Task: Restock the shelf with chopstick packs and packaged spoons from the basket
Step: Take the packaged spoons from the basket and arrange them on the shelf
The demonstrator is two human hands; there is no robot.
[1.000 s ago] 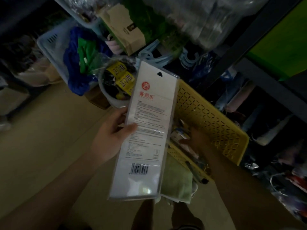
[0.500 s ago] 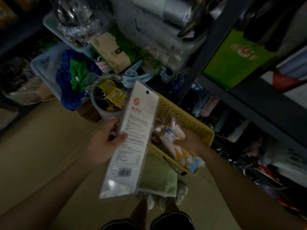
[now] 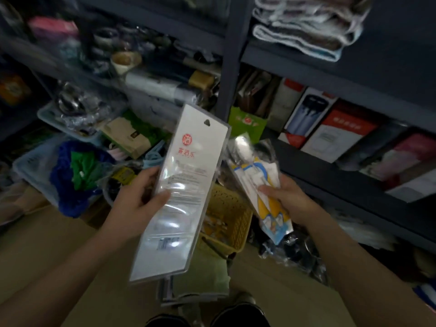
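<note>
My left hand (image 3: 135,204) grips a long flat chopstick pack (image 3: 181,192), white with a red logo and a barcode near its lower end, held upright in front of me. My right hand (image 3: 286,200) holds a clear packet of spoons (image 3: 256,178) with blue and yellow card backing, lifted above the yellow perforated basket (image 3: 232,217). The basket stands on the floor between my arms, with more packets inside it. The dark metal shelf (image 3: 330,166) runs along the right, just beyond my right hand.
Boxed goods (image 3: 330,128) and a green box (image 3: 247,123) stand on the shelf at the right, folded towels (image 3: 306,27) on a higher tier. At left, blue bins (image 3: 35,171) hold cloths and wrapped items. Loose wrapped goods (image 3: 292,251) lie on the floor beside the basket.
My right hand has risen out of the basket with the spoon packet. My view has tilted upward toward the shelves. The chopstick pack stays in my left hand.
</note>
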